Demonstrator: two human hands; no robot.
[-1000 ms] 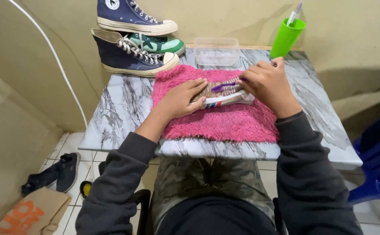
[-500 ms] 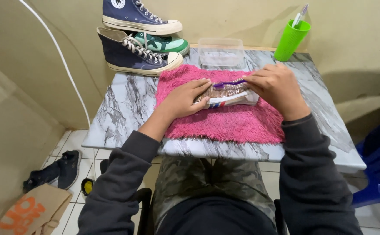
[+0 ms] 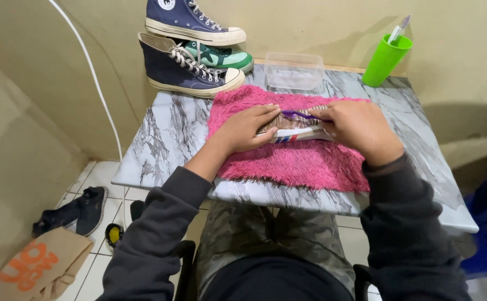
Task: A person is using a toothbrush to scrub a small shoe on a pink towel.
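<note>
A shoe (image 3: 296,128) lies on its side on a pink fluffy towel (image 3: 293,161), brown sole up, with a white edge and red and blue stripes. My left hand (image 3: 246,129) presses flat on the shoe's left end and holds it down. My right hand (image 3: 360,127) grips a purple toothbrush (image 3: 302,115), whose head rests on the sole. The towel covers the middle of a marble-patterned table (image 3: 165,139).
Two navy high-top sneakers (image 3: 185,67) and a green sneaker (image 3: 224,57) sit at the table's back left. A clear plastic tub (image 3: 295,71) and a green cup (image 3: 385,58) holding a brush stand at the back. Dark shoes (image 3: 73,212) and a paper bag (image 3: 26,267) lie on the floor at left.
The brush and my right hand have shifted slightly along the sole. My left hand stays on the shoe. The camera view has drifted a little.
</note>
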